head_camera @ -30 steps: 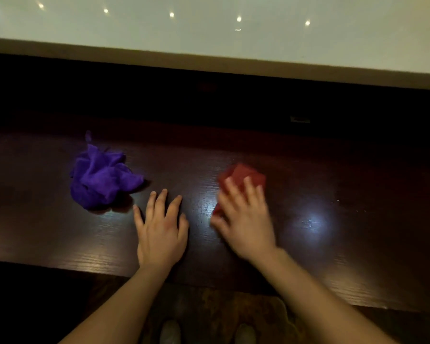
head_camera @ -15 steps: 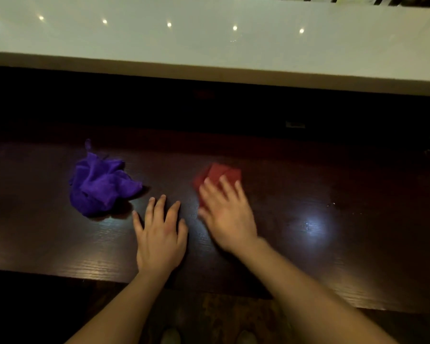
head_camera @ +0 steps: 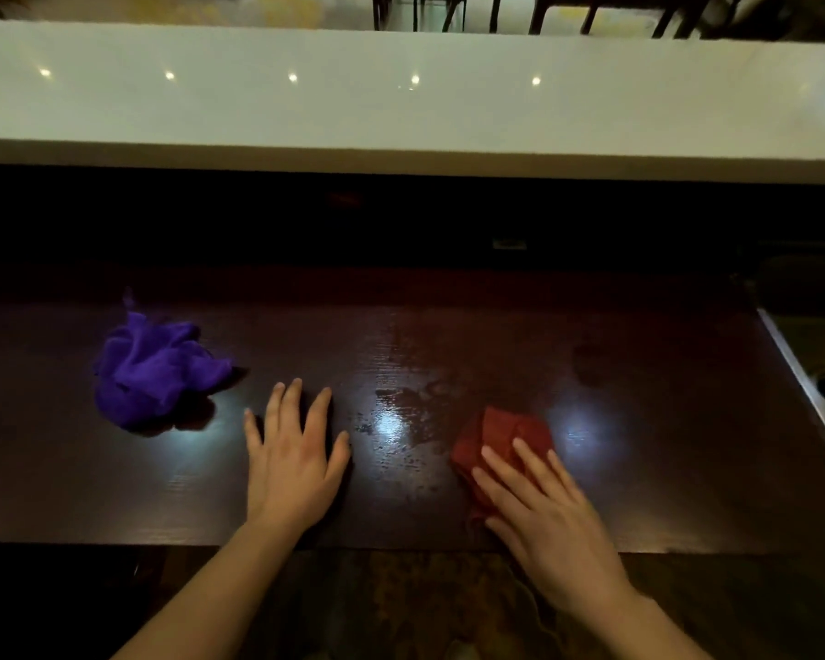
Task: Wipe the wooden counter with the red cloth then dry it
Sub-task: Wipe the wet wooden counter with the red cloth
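Observation:
The dark wooden counter (head_camera: 639, 469) runs across the view, with wet streaks and droplets glinting near its middle. A folded red cloth (head_camera: 501, 435) lies on it right of centre, near the front edge. My right hand (head_camera: 544, 512) presses flat on the cloth's near part, fingers spread. My left hand (head_camera: 291, 464) rests palm down on the bare wood left of the wet patch, holding nothing. A crumpled purple cloth (head_camera: 153, 369) sits on the counter to the left, apart from both hands.
A raised white ledge (head_camera: 401, 111) runs along the back above a dark recess. A metal sink edge (head_camera: 810, 397) borders the counter on the right. Chair legs (head_camera: 448, 11) show beyond the ledge. The floor lies below the front edge.
My right hand has slid the red cloth to the right and toward the front edge, leaving a wet trail. The left hand has stayed in place.

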A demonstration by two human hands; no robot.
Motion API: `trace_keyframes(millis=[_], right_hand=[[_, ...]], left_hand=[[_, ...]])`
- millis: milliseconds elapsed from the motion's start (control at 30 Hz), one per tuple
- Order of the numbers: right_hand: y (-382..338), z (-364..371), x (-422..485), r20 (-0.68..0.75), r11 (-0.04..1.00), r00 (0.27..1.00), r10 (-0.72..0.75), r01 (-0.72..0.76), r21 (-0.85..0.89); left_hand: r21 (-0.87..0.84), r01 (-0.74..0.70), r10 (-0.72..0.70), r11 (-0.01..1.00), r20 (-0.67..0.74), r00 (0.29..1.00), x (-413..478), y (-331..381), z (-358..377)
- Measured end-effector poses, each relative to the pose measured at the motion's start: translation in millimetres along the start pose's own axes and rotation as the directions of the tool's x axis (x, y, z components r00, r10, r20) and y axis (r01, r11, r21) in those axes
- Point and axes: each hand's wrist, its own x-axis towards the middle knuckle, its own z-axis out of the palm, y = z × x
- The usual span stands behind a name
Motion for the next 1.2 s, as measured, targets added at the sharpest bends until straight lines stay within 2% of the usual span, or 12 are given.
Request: trace_keyframes(millis=[100, 267, 333, 400, 467, 567, 700, 767, 867, 967, 1067, 1200], right_hand=[[57, -9, -21, -0.009, 0.984, 0.984, 0.18, -0.18, -0.003], [89, -26, 35, -0.085, 0.823, 0.82, 0.565, -0.555, 0.12], [65, -21, 48, -0.124, 0.9, 0.893, 0.432, -0.418, 0.123], [49, -11, 34, -0.124, 0.989, 0.982, 0.141, -0.136, 0.052], [65, -14, 15, -0.091, 1.0, 0.996, -0.013, 0.013, 0.004], [120, -15, -1, -0.201, 0.979, 0.959, 0.201, -0.193, 0.058], [146, -26, 34, -0.23, 0.789, 0.757, 0.612, -0.562, 0.25], [117, -26, 58, -0.23, 0.81, 0.783, 0.578, -0.518, 0.274], [64, -16, 49, -0.214, 0.963, 0.948, 0.237, -0.201, 0.177], [74, -12, 14, -0.116, 0.997, 0.993, 0.023, -0.014, 0.075], [121, -21, 10, -0.058, 0.965, 0.963, 0.262, -0.26, 0.046], [144, -30, 72, -0.025, 0.824, 0.825, 0.565, -0.561, 0.08]], left_hand=[[-0.039, -0.05, 0.05, 0.998, -0.001, 0.999, -1, 36, 9], [-0.016, -0.06, 0.062, 0.998, 0.075, 0.995, -2, 81, 31], [0.018, -0.057, 0.055, 0.998, 0.074, 0.996, -2, 83, 36], [-0.002, -0.047, 0.047, 0.999, 0.044, 0.998, -1, 81, 37], [-0.019, -0.037, 0.037, 0.999, 0.014, 0.999, 0, 79, 38], [-0.006, -0.041, 0.041, 0.999, 0.01, 0.999, 0, 79, 42], [0.012, -0.037, 0.037, 0.999, 0.013, 0.999, 2, 80, 42], [0.018, -0.046, 0.046, 0.999, 0.015, 0.999, 1, 81, 40], [0.016, -0.051, 0.05, 0.999, 0.011, 0.999, 0, 81, 38], [0.012, -0.051, 0.051, 0.999, 0.014, 0.999, 0, 81, 37], [0.03, -0.056, 0.055, 0.998, 0.026, 0.998, 1, 82, 38], [0.053, -0.049, 0.047, 0.997, 0.04, 0.998, 1, 82, 39]])
